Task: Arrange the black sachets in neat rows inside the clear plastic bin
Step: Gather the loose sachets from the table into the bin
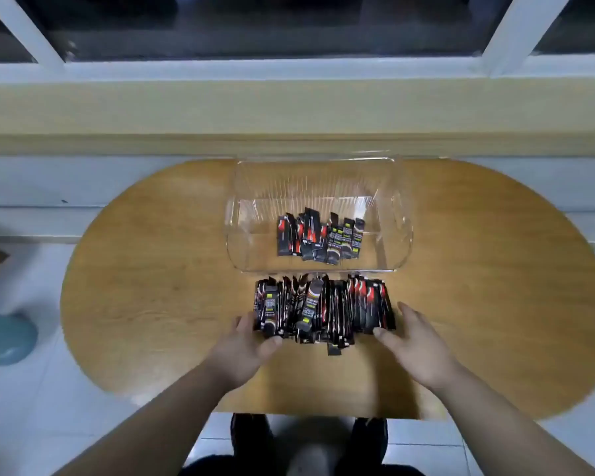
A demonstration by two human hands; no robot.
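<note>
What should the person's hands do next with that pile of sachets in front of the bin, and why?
Probably press the loose pile together between both hands and lift a bunch into the clear bin. The left hand touches the pile's left end, the right hand lies open at its right end, and the bin holds only one short row.

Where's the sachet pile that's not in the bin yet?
Head view, centre: sachet pile on the table, just outside the near wall of the clear bin, between the left hand and right hand.
</note>
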